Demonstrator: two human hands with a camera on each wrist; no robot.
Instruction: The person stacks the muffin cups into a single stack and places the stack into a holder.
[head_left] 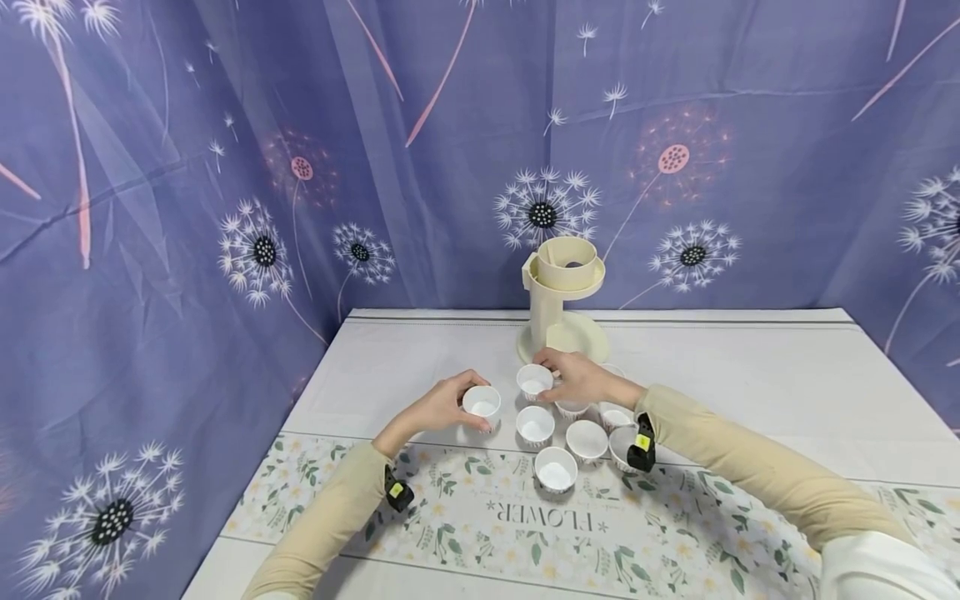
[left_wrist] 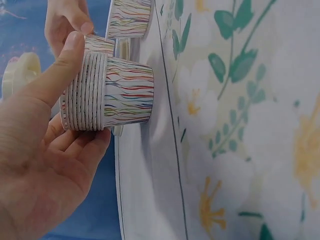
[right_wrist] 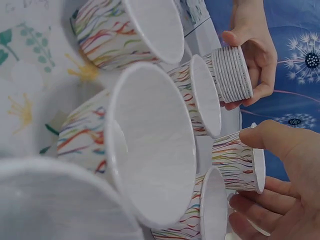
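Note:
My left hand (head_left: 438,407) grips a stack of nested paper cups (left_wrist: 127,92), white inside with wavy coloured stripes outside. Thumb and fingers wrap the stacked rims from opposite sides. To its right, my right hand (head_left: 585,380) holds a single paper cup (right_wrist: 234,165) between thumb and fingers, at the back left of a group of such cups. Nearer the front stand more cups, among them a front cup (head_left: 556,470) and a middle cup (head_left: 587,441). The right hand and forearm partly cover the cups at the back right of the group.
A cream plastic stand (head_left: 545,315) with a round base and ring-shaped top rises behind the cups. The white tablecloth (head_left: 420,350) has a printed floral band with the word FLOWER. Purple dandelion curtains (head_left: 442,200) hang behind and at the left.

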